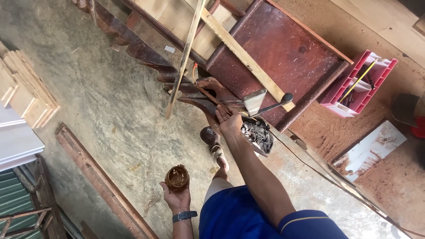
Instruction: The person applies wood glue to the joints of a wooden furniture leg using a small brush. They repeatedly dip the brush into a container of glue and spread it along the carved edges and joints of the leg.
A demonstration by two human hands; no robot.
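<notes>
My left hand [177, 197], with a watch on its wrist, holds a small round tub of brown paste [177, 177] low over the concrete floor. My right hand [228, 119] reaches forward, its fingers pressed against the carved edge of a dark red-brown wooden furniture piece [283, 48]. Whether those fingers hold anything is hidden. Just beyond that hand a scraper with a pale metal blade [254, 101] and a black handle rests on the wood. A crumpled dark rag [258, 133] lies beside my right wrist.
Two pale wooden slats [186, 53] lean across the furniture. A pink plastic crate of tools [359, 82] stands on sawdust to the right. Stacked pale planks [24, 88] sit at the left, and a long reddish beam [102, 181] lies on the floor. My sandalled foot [219, 155] is below the furniture.
</notes>
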